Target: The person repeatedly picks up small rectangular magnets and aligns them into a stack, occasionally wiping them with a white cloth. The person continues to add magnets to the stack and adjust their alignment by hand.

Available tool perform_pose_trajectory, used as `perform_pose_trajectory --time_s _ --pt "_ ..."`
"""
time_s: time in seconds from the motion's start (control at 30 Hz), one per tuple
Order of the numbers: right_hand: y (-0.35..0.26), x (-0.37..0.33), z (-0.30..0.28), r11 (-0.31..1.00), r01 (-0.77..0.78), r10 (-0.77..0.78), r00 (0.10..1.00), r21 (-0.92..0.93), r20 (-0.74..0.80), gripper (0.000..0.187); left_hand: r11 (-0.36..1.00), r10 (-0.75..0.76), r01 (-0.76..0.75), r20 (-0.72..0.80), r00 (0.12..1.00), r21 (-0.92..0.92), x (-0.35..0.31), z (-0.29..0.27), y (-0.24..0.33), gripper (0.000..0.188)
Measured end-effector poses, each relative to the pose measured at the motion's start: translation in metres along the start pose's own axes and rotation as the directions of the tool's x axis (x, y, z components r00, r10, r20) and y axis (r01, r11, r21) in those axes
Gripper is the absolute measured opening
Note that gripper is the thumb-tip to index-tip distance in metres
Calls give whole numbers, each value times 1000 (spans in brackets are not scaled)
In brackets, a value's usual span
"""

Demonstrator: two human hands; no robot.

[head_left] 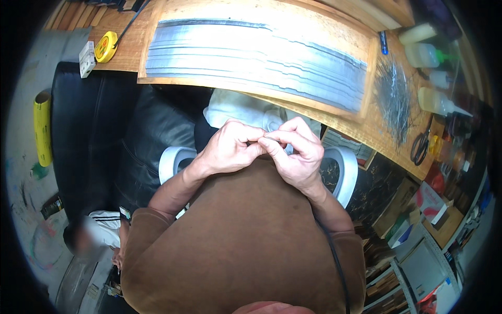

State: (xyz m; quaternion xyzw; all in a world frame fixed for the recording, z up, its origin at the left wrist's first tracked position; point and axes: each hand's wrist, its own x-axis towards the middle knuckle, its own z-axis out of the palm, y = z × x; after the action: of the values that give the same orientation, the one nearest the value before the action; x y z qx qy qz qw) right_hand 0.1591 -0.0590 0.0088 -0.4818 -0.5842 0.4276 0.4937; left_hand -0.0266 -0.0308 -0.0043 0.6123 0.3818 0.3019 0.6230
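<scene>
In front of my chest, my left hand (228,148) and my right hand (299,153) meet fingertip to fingertip. Both are closed in a pinch. Whatever lies between the fingertips is too small and too hidden to name; only a thin dark trace shows there. Beyond my hands, on the bench, a shallow wood-framed tray (370,78) holds long grey strips (251,57) in overlapping rows, partly washed out by glare. A loose heap of thin grey slivers (393,99) lies to the right of the tray. White cloth (235,107) is behind my hands, below the bench edge.
A yellow tape measure (106,47) and small white box (87,59) sit at the bench's left. Black scissors (421,146), a blue marker (384,43) and squeeze bottles (435,101) are at right. White chair armrests (345,175) flank me. Another person (102,230) is at lower left.
</scene>
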Motion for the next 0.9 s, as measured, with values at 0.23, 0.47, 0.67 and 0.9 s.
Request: perform_pose_trajectory --time_s 0.23,0.47,0.67,0.9 --pt "5 1 0 999 -14 14 1000 -29 2 5 980 -199 199 60 978 12 2 -9 10 11" --pt "-5 4 -6 994 -63 57 996 86 71 26 998 -58 58 14 998 -3 0 -10 12 14" --pt "-4 0 -5 990 -108 101 992 88 82 24 997 -54 51 48 997 65 -4 -12 2 28" --pt "-4 0 -5 986 -122 113 990 114 82 20 998 -2 0 37 999 62 -4 -10 4 13"
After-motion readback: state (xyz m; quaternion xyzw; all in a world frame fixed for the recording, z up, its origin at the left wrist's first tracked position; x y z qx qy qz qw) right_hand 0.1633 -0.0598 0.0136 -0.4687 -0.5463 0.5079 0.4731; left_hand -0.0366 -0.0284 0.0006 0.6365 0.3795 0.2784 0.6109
